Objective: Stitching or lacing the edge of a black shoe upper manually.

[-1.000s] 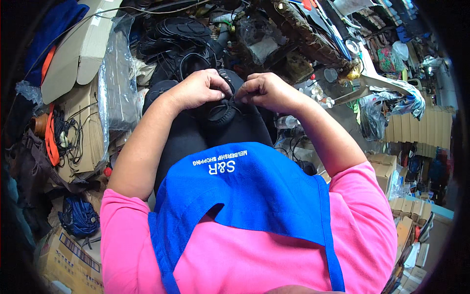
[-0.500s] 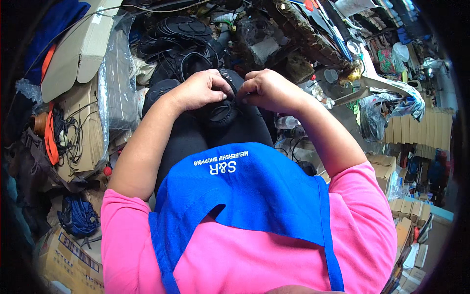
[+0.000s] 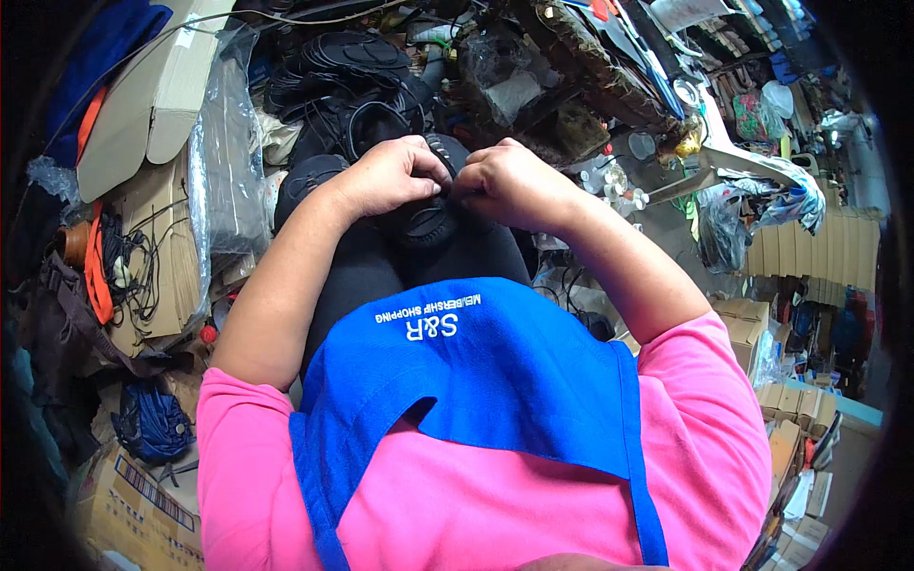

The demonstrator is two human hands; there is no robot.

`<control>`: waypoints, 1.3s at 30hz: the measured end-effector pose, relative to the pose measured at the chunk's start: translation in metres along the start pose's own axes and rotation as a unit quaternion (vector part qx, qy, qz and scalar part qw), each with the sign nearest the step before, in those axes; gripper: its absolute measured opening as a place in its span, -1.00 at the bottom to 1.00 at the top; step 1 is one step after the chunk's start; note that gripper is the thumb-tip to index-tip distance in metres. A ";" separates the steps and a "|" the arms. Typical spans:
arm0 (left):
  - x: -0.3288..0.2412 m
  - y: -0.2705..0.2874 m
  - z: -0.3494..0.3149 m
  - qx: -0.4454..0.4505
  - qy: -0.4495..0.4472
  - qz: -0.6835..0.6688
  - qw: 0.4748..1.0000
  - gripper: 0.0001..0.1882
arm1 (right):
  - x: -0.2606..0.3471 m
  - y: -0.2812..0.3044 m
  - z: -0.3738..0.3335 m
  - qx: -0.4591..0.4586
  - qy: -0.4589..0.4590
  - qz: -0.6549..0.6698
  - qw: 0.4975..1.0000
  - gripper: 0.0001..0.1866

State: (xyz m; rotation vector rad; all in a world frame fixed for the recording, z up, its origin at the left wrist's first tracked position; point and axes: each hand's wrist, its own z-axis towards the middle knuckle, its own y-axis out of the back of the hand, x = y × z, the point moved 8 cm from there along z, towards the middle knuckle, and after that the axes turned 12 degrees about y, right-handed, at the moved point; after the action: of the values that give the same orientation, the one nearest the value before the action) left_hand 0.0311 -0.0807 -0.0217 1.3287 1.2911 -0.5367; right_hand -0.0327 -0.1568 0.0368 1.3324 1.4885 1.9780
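Observation:
A black shoe (image 3: 422, 226) rests on my lap between my knees, its rounded end toward me. My left hand (image 3: 395, 178) is closed at the shoe's left side, with thumb and fingers pressed on its upper part. Close by on the right, my right hand (image 3: 503, 183) is closed in a pinch at the shoe's edge. What its fingertips hold, perhaps something thin, is hidden. The two hands almost meet over the shoe and cover much of it. A blue apron (image 3: 495, 362) lies across my lap.
Beyond my knees is a heap of black shoes (image 3: 347, 62). Flat cardboard (image 3: 167, 86) and a plastic-wrapped stack (image 3: 233, 157) stand at the left. At the right are small bottles (image 3: 609, 181) and a metal stand (image 3: 752, 167). A printed carton (image 3: 133, 514) sits at lower left.
My right hand has turned slightly and its fingers have drawn closer together beside the shoe. My left hand has stayed nearly in place.

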 end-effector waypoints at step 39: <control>-0.003 -0.002 -0.005 -0.006 -0.016 0.029 0.999 -0.74 | -0.031 -0.021 -0.016 -0.028 -0.050 0.238 0.970 -0.83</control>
State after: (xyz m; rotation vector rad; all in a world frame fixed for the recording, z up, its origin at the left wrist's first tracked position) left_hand 0.0269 -0.0780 -0.0181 1.3394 1.2247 -0.5070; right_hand -0.0355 -0.1802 0.0034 1.8692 1.1315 2.1633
